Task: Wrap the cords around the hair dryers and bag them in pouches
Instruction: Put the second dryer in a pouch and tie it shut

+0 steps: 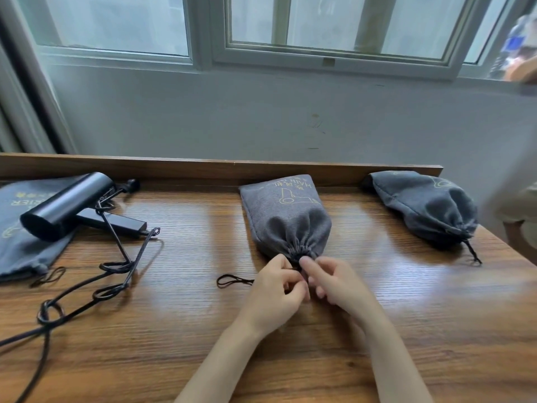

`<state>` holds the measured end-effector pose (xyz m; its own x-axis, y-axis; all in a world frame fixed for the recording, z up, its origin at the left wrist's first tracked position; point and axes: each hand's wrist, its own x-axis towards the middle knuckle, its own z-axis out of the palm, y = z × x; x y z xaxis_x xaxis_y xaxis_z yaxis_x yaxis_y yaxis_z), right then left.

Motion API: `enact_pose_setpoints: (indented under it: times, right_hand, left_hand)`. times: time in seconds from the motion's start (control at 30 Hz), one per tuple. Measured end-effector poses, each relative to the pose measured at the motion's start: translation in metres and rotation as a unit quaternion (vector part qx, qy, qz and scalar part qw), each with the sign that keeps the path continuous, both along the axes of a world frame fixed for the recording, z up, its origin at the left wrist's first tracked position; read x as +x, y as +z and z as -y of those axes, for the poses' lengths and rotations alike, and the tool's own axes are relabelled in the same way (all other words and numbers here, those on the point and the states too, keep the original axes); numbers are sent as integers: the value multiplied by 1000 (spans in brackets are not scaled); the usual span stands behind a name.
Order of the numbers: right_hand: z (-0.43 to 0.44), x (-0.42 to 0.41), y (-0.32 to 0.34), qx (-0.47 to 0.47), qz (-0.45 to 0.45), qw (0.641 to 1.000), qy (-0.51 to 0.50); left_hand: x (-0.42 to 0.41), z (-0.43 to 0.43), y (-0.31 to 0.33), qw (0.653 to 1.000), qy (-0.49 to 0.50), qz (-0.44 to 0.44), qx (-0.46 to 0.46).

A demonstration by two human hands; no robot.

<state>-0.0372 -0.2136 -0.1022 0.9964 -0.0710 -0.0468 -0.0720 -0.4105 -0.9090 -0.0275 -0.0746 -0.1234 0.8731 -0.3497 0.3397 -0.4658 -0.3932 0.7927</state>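
1. Middle pouch [286,216] was met at its near end by both hands. The left hand [273,289] and the right hand [334,283] reached in from the near edge on bare forearms, fingers curled and fingertips close together.
2. Both hands pinched the drawstring [232,281] at the cinched mouth. A loose loop of it lay on the table [392,321] just left of the left hand.
3. This pouch lay at the table's middle with its long axis running near to far. Its gathered mouth pointed near and its closed bottom was up by the far ledge. It bulged, with its contents hidden.
4. On the left, a black hair dryer [66,205] rested on a flat pouch [17,251], its handle pointing right. Its cord [116,274] trailed unwrapped in loops toward the near left.
5. At the far right, a second full pouch [424,205] lay cinched, its mouth pointing near-right and its contents hidden.
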Motion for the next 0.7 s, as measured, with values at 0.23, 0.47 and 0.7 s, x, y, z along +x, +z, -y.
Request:
enact_pose_setpoints:
  times: [0.23, 0.47, 0.7]
  right_hand:
    - [-5, 1, 4, 240, -73, 968, -16]
    - [1, 5, 9, 397, -76, 910, -96]
    - [6, 6, 8, 416, -50, 897, -140]
  left_hand:
    - [1, -3, 2, 997, 74, 31, -12]
    - [8, -9, 4, 978, 170, 60, 103]
    - [16, -23, 14, 981, 165, -101, -1]
